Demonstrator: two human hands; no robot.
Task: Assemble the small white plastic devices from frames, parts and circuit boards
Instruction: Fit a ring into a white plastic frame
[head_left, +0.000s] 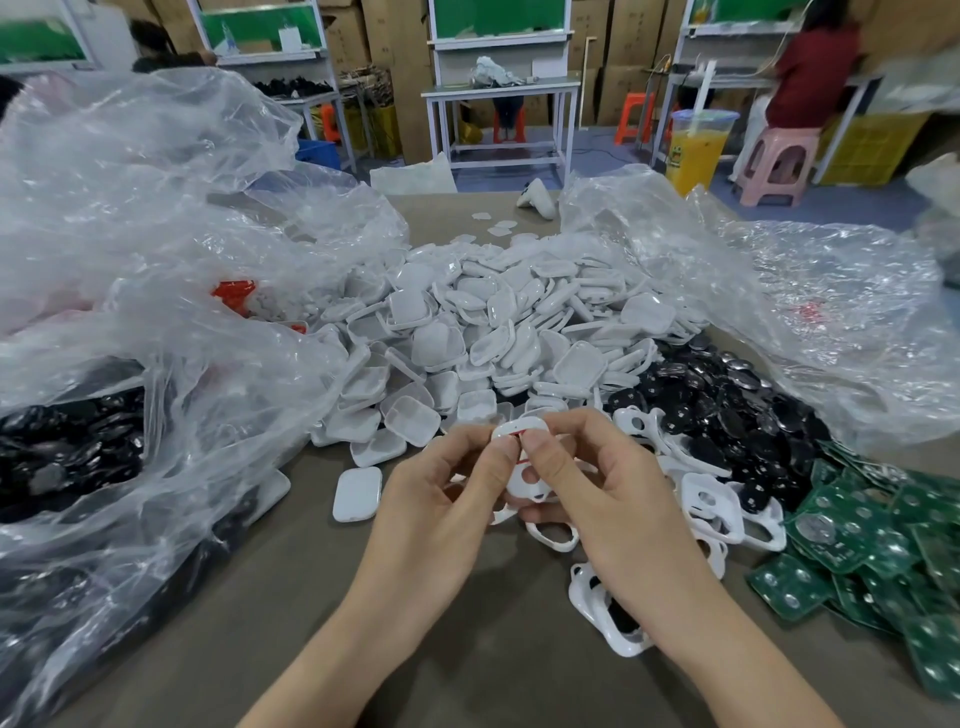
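Note:
Both hands meet over the brown table and hold one small white plastic frame (521, 480) with a red edge showing. My left hand (441, 499) pinches its left side between thumb and fingers. My right hand (597, 493) pinches its right side, the thumb pressing on top. A big heap of white shell covers (483, 332) lies behind. Loose white frames (711, 504) lie to the right, black round parts (727, 410) beyond them, green circuit boards (883, 551) at far right. One closed white device (357, 493) lies left of my hands.
Crumpled clear plastic bags (156, 260) rise on the left and another plastic bag (779, 291) on the right. A bag of black parts (62, 452) sits at left. A cup of orange drink (696, 150) stands at the table's far edge. Workbenches, stools and a seated person are behind.

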